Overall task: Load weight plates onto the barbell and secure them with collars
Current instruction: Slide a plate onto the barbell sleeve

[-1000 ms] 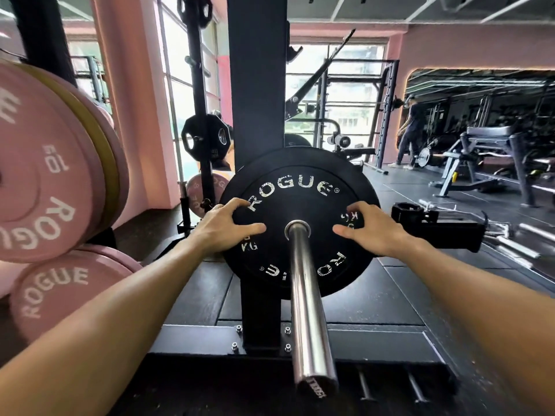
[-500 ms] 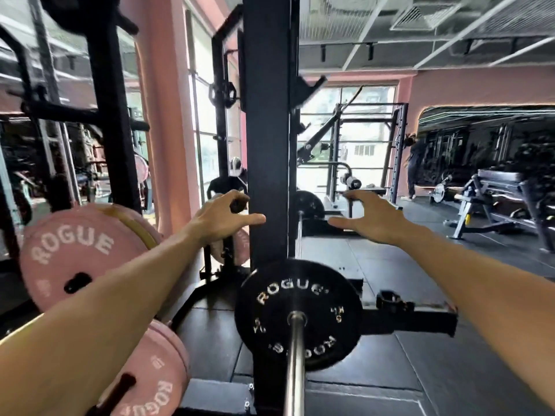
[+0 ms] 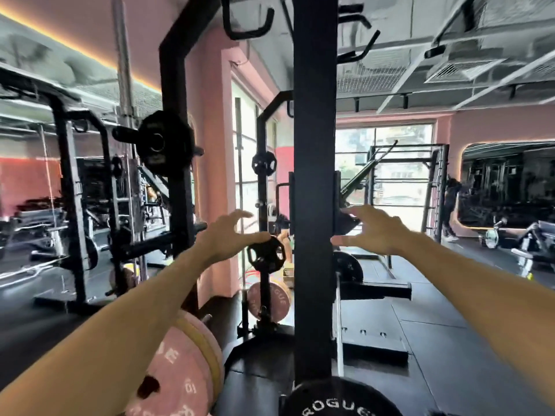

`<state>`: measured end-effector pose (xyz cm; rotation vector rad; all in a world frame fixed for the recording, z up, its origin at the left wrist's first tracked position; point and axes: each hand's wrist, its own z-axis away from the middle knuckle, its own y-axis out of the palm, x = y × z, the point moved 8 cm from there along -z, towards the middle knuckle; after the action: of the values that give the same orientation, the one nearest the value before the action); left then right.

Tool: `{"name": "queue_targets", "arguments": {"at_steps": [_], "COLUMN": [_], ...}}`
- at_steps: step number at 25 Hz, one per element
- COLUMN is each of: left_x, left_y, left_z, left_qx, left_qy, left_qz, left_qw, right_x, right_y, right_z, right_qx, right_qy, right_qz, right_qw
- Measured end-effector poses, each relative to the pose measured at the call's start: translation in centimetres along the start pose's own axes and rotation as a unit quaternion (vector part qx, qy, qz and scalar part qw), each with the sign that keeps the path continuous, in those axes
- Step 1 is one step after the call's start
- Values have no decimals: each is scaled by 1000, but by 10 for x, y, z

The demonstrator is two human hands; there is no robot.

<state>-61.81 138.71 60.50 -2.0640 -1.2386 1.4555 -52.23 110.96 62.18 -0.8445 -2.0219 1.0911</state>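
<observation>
Now both hands hang empty in the air, left hand (image 3: 222, 235) and right hand (image 3: 372, 232) with fingers spread; the round black rubber weight plate (image 3: 339, 399) sits well below them, nearer the right; no collar shows.

A commercial gym: tall black steel rack upright (image 3: 312, 187) at frame centre, round pink rubber weight plates (image 3: 180, 373) stacked lower left, black rubber floor tiles (image 3: 435, 340), and more black racks (image 3: 408, 187) by bright windows (image 3: 387, 163) behind.
</observation>
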Motion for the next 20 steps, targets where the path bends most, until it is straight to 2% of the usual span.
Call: {"name": "queue_targets", "arguments": {"at_steps": [4,8,12,15,20], "left_x": [54,125,217,263,334], "left_y": [-87,-182,-276,-328,-393], "left_z": [20,47,69,82,73], "left_qx": [-27,-74,-60,-52,-64], "left_qy": [-32,-35,-52,-57,-68], "left_qz": [-6,-59,-92,-120,-125], "left_qw": [999,995,993,990,988], "right_x": [94,211,333,407,494], "right_y": [25,71,118,145,182], "right_z": [-37,-58,-75,-85,-119], "right_qx": [27,36,42,42,57], "right_qy": [-45,-91,-106,-115,-139], "right_qz": [-14,-13,-53,-61,-102], "right_qw": [999,995,992,991,983]}}
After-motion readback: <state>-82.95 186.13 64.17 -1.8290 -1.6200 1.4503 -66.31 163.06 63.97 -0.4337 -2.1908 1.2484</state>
